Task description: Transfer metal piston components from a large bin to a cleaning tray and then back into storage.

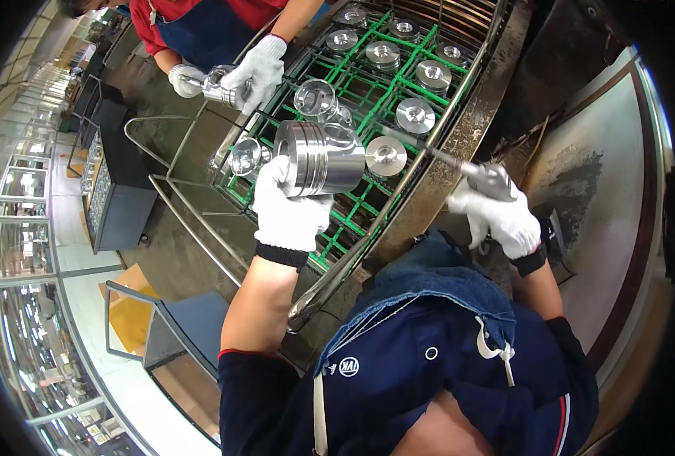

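Note:
My left hand [290, 209], in a white knit glove, is closed around a shiny metal piston [341, 158]. The piston lies on its side above the rack, ring grooves toward the left and the pin bore showing on top. To the right, my gloved right hand [501, 213] grips a grey air blow gun [491, 181]; its thin nozzle points left toward the piston and is smeared by motion. Below the held piston, a wire rack [345, 220] with green-coated dividers carries several pistons. One of them, a flat-topped piston [385, 156], stands just right of the held one.
Across the rack a co-worker in a red shirt and dark apron holds another piston [222, 85] in gloved hands. Bent metal rails [193, 220] jut out at the left. A worn metal ledge [459, 125] borders the rack's right. Grey cabinets [125, 190] stand further left.

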`<state>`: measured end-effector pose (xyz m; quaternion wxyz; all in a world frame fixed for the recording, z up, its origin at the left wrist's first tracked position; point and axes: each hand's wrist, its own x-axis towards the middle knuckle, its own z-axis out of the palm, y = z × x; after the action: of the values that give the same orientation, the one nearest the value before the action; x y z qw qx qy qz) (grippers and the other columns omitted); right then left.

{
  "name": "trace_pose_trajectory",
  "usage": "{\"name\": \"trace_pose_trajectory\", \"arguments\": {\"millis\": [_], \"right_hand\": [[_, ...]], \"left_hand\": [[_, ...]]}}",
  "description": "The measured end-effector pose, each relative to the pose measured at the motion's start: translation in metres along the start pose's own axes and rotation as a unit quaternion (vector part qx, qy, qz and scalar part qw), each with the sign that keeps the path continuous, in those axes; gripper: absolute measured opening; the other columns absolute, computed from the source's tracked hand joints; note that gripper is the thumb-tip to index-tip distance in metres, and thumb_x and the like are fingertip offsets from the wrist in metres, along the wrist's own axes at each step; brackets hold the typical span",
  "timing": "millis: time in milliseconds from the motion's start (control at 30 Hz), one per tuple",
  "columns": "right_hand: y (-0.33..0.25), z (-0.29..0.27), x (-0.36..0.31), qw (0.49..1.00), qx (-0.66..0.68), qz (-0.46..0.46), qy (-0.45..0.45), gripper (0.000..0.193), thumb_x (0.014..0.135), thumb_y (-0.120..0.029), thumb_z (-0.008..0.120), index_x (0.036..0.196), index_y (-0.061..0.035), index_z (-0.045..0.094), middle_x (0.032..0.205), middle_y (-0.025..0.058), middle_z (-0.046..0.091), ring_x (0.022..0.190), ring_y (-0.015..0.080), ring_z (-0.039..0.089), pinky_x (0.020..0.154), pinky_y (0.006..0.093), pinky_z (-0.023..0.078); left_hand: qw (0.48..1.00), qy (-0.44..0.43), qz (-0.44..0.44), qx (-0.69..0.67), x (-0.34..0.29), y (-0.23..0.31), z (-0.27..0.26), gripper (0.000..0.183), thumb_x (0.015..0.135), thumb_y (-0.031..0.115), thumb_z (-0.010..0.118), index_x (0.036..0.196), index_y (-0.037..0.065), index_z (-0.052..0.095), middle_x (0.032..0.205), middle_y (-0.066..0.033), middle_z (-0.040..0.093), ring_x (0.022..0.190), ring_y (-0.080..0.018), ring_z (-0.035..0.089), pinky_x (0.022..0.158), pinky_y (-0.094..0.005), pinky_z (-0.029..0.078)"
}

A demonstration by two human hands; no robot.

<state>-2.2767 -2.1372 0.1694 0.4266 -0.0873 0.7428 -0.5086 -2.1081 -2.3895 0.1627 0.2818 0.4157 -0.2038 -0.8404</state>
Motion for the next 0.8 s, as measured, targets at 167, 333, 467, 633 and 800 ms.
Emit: {"name": "trace_pose_trajectory", "arguments": {"millis": [167, 333, 467, 633, 800], "right_hand": [[-0.003, 0.006, -0.018, 0.991, -0.039, 0.013, -0.131, 0.053, 0.079, -0.025, 0.084, 0.124, -0.0038, 0.066, 0.092, 0.0023, 0.072, 0.060, 0.0097, 0.063, 0.053, 0.0242, 0.051], [0.027, -0.008, 0.001, 0.953, -0.119, -0.138, -0.243, 0.054, 0.078, -0.023, 0.083, 0.126, -0.0045, 0.066, 0.080, -0.0004, 0.067, 0.058, 0.0080, 0.060, 0.050, 0.0234, 0.047], [0.002, 0.005, -0.001, 0.995, 0.026, -0.087, -0.032, 0.048, 0.078, -0.024, 0.082, 0.120, -0.0061, 0.069, 0.072, -0.0012, 0.066, 0.061, 0.0077, 0.061, 0.053, 0.0228, 0.048], [0.021, -0.007, -0.010, 0.972, -0.008, -0.058, -0.226, 0.035, 0.074, -0.013, 0.087, 0.104, -0.0025, 0.073, 0.096, 0.0083, 0.076, 0.068, 0.0102, 0.068, 0.058, 0.0255, 0.055], [0.014, -0.016, -0.011, 0.993, 0.056, -0.029, -0.095, 0.039, 0.072, -0.013, 0.085, 0.107, -0.0036, 0.070, 0.094, 0.0074, 0.072, 0.082, 0.0124, 0.067, 0.074, 0.0290, 0.056]], "left_hand": [[0.996, -0.060, 0.042, 0.050, 0.003, 0.000, -0.003, 0.029, 0.091, 0.025, 0.051, 0.111, 0.008, 0.064, 0.110, -0.0102, 0.069, 0.103, -0.0277, 0.066, 0.096, -0.0485, 0.052], [1.000, -0.012, 0.004, -0.012, 0.001, -0.003, 0.001, 0.030, 0.091, 0.025, 0.051, 0.113, 0.007, 0.063, 0.114, -0.0115, 0.068, 0.103, -0.0283, 0.066, 0.095, -0.0491, 0.052], [0.991, -0.033, 0.063, 0.115, 0.009, -0.005, -0.015, 0.028, 0.091, 0.022, 0.051, 0.110, 0.006, 0.063, 0.109, -0.0114, 0.069, 0.102, -0.0282, 0.067, 0.091, -0.0453, 0.054], [0.997, -0.056, -0.016, 0.045, 0.010, 0.009, -0.019, 0.020, 0.087, 0.012, 0.053, 0.101, 0.004, 0.066, 0.103, -0.0109, 0.070, 0.093, -0.0252, 0.068, 0.082, -0.0386, 0.055], [0.954, -0.040, 0.122, 0.273, 0.000, 0.010, -0.015, 0.012, 0.080, 0.009, 0.056, 0.082, 0.004, 0.067, 0.092, -0.0097, 0.066, 0.081, -0.0211, 0.064, 0.074, -0.0352, 0.055]]}}
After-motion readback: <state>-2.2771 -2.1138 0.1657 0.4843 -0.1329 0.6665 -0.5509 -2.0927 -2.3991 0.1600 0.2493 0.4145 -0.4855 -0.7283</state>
